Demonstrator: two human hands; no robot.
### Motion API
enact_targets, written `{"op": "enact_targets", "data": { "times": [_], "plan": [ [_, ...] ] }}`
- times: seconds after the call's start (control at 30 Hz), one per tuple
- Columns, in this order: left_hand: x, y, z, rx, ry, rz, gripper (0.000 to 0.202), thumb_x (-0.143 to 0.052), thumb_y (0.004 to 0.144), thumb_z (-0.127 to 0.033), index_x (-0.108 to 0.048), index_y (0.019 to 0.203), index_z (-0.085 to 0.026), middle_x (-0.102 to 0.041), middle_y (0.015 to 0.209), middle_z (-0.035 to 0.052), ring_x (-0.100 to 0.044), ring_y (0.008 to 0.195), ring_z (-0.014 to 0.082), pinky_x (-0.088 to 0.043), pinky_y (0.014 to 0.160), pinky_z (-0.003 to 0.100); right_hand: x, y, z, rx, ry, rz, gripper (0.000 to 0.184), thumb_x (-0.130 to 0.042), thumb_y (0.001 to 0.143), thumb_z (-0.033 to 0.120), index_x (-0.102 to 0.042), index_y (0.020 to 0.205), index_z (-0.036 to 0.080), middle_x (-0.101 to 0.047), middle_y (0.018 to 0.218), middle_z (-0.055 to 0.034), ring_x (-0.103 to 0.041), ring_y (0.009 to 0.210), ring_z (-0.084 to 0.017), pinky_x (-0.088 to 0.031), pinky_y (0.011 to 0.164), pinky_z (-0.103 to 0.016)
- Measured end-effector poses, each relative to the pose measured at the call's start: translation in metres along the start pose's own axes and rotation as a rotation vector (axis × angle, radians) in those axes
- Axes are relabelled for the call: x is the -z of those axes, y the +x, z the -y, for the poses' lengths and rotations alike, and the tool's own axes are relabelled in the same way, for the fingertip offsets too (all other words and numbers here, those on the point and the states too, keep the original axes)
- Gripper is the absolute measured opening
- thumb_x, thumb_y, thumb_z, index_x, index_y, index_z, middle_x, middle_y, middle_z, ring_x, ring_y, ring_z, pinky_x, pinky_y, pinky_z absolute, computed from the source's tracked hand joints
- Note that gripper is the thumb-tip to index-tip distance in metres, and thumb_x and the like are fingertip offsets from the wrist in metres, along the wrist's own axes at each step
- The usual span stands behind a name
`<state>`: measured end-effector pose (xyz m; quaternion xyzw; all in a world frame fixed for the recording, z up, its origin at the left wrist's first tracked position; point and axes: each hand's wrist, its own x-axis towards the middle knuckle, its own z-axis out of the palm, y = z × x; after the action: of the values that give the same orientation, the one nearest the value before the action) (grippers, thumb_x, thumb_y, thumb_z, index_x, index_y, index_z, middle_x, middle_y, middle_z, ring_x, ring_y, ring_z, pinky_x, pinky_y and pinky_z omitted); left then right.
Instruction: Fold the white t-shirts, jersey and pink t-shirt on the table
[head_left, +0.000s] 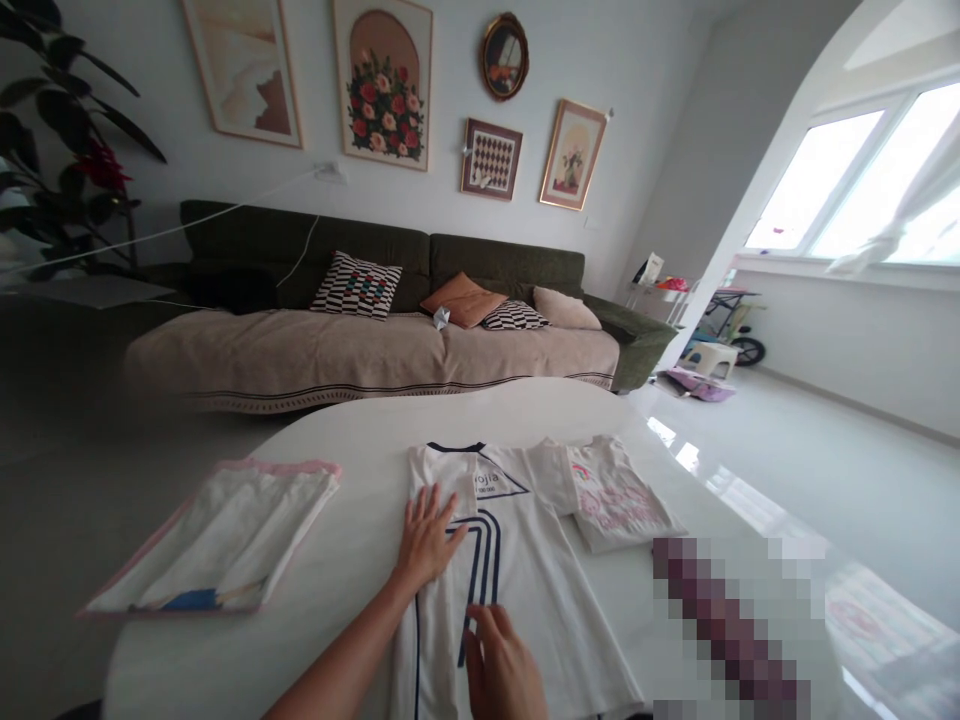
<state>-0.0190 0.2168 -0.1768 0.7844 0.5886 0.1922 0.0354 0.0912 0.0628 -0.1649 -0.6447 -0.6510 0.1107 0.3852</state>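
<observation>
Fingers (433,502) of left hand (427,545) spread on white shirt (525,570); those of right hand (506,668) together, wrist cropped

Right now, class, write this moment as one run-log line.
left hand: flat on white navy-striped T-shirt | right hand: lower on shirt | white round table: pink-edged folded cloth left, pink-printed T-shirt right

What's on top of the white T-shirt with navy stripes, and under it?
Both hands lie flat on the white navy-striped T-shirt: the left hand near the chest, the right hand lower down. Around it shows the white table; anything beneath the fabric is covered.
</observation>
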Motion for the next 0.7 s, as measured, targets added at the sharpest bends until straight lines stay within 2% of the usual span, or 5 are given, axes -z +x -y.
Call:
{"op": "enact_targets", "data": {
  "times": [0.1,0.17,0.27,0.43,0.7],
  "plan": [
    [-0.001,0.001,0.000,0.006,0.010,0.000,0.054,-0.037,0.085,-0.052,-0.040,0.134,-0.028,-0.034,0.144,0.0088,-0.023,0.133,0.0326,-0.019,0.106,0.052,-0.025,0.007,0.004,0.200,-0.111,0.022,0.042,-0.040,0.080,0.014,-0.056,0.118,0.021,-0.059,0.122,-0.0080,-0.056,0.110,-0.020,-0.047,0.086,-0.028],
    [-0.001,0.000,0.000,0.010,0.011,-0.003,0.053,-0.036,0.085,-0.051,-0.040,0.133,-0.029,-0.034,0.144,0.0082,-0.023,0.133,0.0319,-0.019,0.106,0.052,-0.045,-0.001,0.005,0.241,-0.140,0.016,0.049,-0.046,0.078,0.018,-0.050,0.126,0.023,-0.053,0.129,-0.0045,-0.049,0.119,-0.023,-0.044,0.093,-0.035],
    [0.000,-0.001,0.000,0.016,0.005,-0.002,0.053,-0.035,0.085,-0.053,-0.040,0.133,-0.030,-0.035,0.144,0.0064,-0.023,0.134,0.0308,-0.020,0.106,0.051,-0.064,-0.018,0.003,0.233,-0.133,-0.005,0.051,-0.053,0.076,0.030,-0.048,0.127,0.032,-0.055,0.127,-0.0002,-0.050,0.117,-0.028,-0.042,0.093,-0.044],
    [-0.001,0.006,-0.002,0.049,-0.017,0.026,0.056,-0.037,0.083,-0.056,-0.042,0.132,-0.030,-0.035,0.144,0.0065,-0.022,0.133,0.0337,-0.020,0.105,0.053,-0.063,-0.027,-0.005,0.205,-0.107,-0.010,0.049,-0.054,0.077,0.039,-0.048,0.125,0.037,-0.056,0.125,0.0010,-0.051,0.115,-0.029,-0.041,0.093,-0.047],
    [-0.008,0.060,0.018,0.155,-0.043,0.063,0.061,-0.035,0.084,-0.053,-0.040,0.134,-0.019,-0.034,0.143,0.0126,-0.020,0.133,0.0378,-0.022,0.103,0.052,-0.069,-0.026,-0.012,0.258,-0.099,-0.006,0.055,-0.053,0.078,0.045,-0.039,0.130,0.038,-0.052,0.127,0.0032,-0.053,0.114,-0.029,-0.045,0.089,-0.048]
  ]
}}
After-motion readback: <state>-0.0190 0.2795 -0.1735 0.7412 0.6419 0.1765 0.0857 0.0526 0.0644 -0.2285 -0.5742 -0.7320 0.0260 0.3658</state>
